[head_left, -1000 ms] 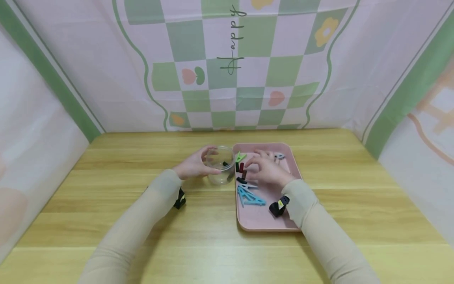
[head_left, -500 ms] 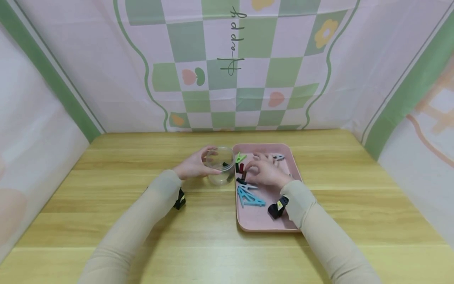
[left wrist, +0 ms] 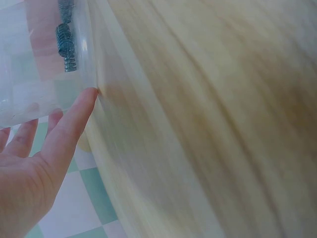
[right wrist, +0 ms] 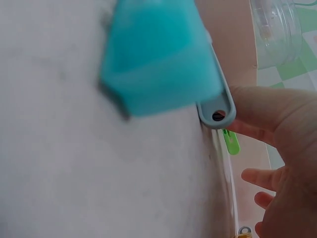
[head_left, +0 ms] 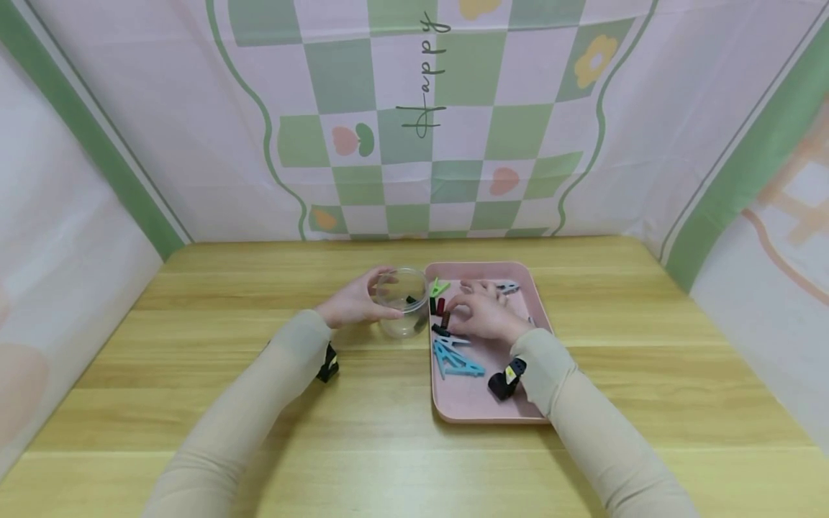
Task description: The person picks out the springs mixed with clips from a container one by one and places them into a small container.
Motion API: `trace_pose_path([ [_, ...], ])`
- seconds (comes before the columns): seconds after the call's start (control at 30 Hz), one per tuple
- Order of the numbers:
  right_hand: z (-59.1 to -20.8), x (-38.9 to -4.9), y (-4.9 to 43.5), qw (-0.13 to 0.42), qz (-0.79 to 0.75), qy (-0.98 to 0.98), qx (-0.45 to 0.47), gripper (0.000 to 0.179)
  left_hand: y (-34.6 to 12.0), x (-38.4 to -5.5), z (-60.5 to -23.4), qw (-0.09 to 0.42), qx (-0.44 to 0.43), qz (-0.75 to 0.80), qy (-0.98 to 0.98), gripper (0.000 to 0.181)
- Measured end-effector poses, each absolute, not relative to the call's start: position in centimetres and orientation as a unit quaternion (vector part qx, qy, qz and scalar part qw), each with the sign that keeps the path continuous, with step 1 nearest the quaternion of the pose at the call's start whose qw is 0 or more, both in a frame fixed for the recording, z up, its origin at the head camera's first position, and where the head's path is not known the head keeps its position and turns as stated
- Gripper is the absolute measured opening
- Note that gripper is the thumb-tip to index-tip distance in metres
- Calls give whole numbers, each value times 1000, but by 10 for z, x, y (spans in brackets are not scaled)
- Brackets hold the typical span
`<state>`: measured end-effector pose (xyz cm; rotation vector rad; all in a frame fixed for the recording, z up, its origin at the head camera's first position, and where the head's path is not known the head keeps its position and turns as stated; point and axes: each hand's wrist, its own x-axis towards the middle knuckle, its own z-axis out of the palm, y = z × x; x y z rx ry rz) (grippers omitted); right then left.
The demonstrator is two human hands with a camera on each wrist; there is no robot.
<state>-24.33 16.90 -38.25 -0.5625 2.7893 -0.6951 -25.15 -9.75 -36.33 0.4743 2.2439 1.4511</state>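
Observation:
A clear plastic jar stands on the table, and my left hand holds it with thumb and fingers on either side. Small dark green ribbed pieces show through its wall in the left wrist view. My right hand is over the pink tray, thumb and forefinger bent towards a small brown cylindrical piece. I cannot tell whether they pinch it; a grey clothespin hides the fingertips in the right wrist view. Dark red and black pieces lie beside the brown one.
Blue clothespins lie near the tray's left side, with a green clothespin towards its back. A grey clothespin lies beyond my right hand. The tray's left rim is close to the jar. A patterned cloth hangs behind the table.
My right thumb and forefinger have drawn slightly closer together near the brown piece, and the right wrist has shifted a little left. My left hand and the jar have stayed put.

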Motion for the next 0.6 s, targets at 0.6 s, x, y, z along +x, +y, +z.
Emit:
trace_pose_path([
  [0.6, -382, -242, 168, 114, -236, 946, -191, 29, -97, -251, -363, 215, 173, 524, 806, 86],
])
